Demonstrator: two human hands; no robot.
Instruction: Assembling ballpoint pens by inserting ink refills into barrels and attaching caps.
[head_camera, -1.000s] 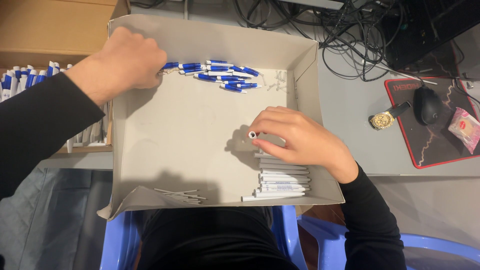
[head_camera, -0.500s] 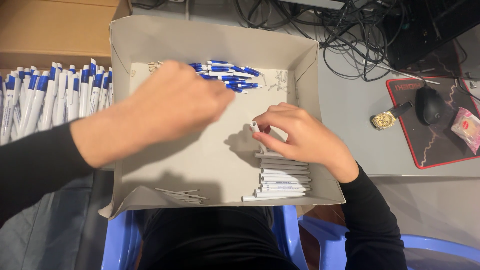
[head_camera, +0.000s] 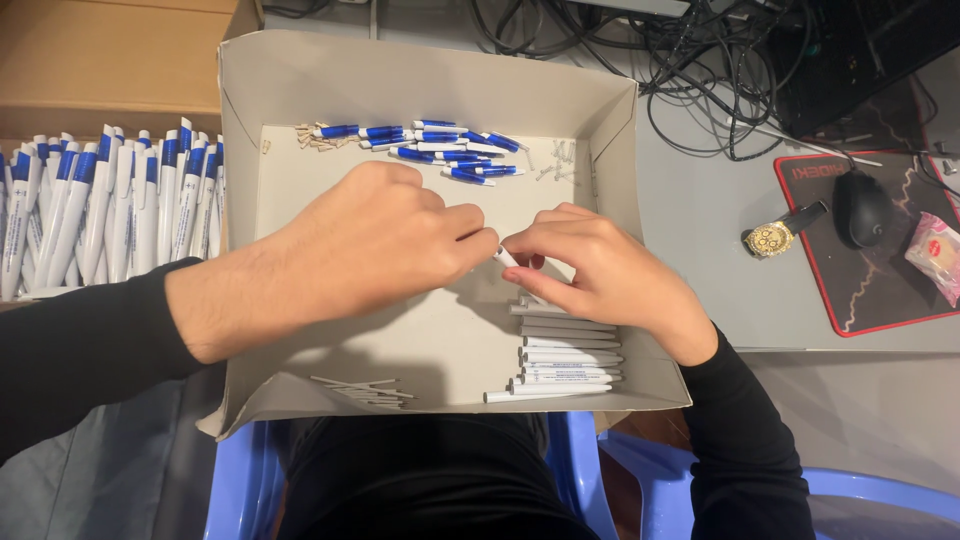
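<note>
We hold a white pen barrel (head_camera: 507, 257) over the middle of a grey cardboard tray (head_camera: 300, 90), w/ both hands meeting on it. Left hand (head_camera: 385, 245) has fingers closed together at the barrel's left end; what it pinches there we can't tell. Right hand (head_camera: 600, 272) is clamped on the barrel w/ thumb and fingertips. Just near of the right hand, a stack of white barrels (head_camera: 565, 355) lies at the tray's near right. Thin refills (head_camera: 362, 390) sit at the near left edge. Blue-and-white caps (head_camera: 430, 145) lie along the far side. Left of the tray, finished pens (head_camera: 100, 205) stand in rows. Right, on the desk: a gold watch (head_camera: 772, 238), a mouse (head_camera: 862, 207) on a mat (head_camera: 900, 290), and cables (head_camera: 700, 60) farther off.
</note>
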